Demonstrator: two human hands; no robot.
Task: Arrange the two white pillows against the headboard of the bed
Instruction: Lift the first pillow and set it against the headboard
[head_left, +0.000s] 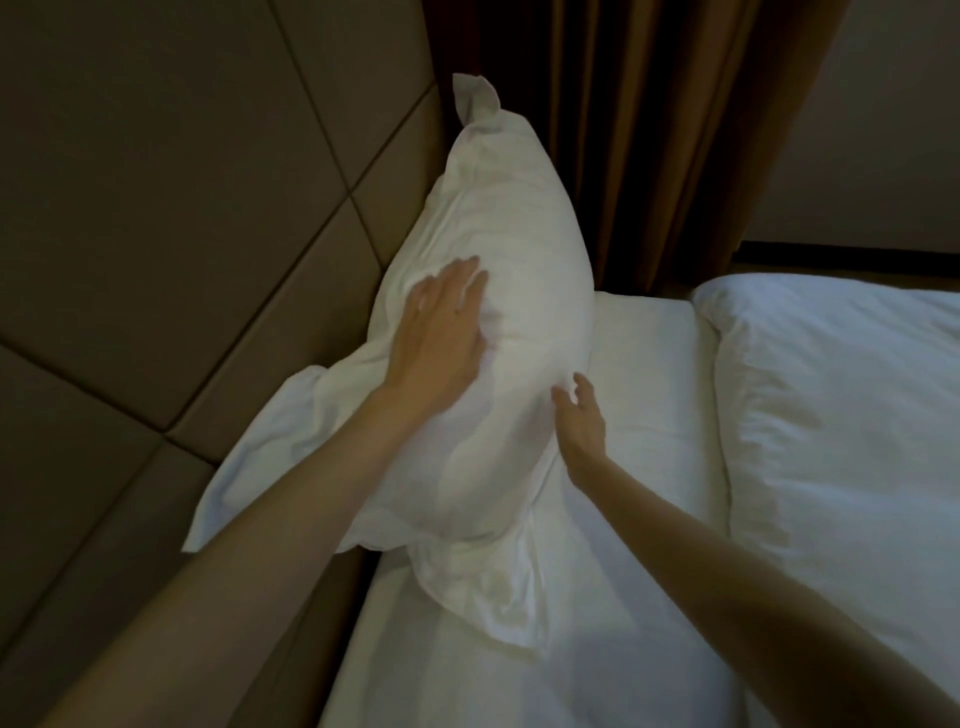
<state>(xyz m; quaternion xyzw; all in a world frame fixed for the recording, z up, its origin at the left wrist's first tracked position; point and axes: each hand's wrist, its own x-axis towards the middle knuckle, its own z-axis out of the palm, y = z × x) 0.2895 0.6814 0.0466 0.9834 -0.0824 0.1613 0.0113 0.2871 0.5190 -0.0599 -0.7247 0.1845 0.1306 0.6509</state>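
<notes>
A white pillow (511, 244) stands on edge, leaning against the padded brown headboard (156, 208) at the left. My left hand (441, 332) lies flat on its upper face with fingers spread. My right hand (582, 421) touches its lower right side, fingers apart, holding nothing. Behind the standing pillow, white fabric (270, 452) sticks out toward the headboard; I cannot tell whether it is the second pillow. The white sheet of the bed (649, 405) lies under everything.
A folded white duvet (841, 415) covers the bed's right part. Brown curtains (623, 130) hang behind the bed's far corner. A pale wall (883, 130) is at the upper right.
</notes>
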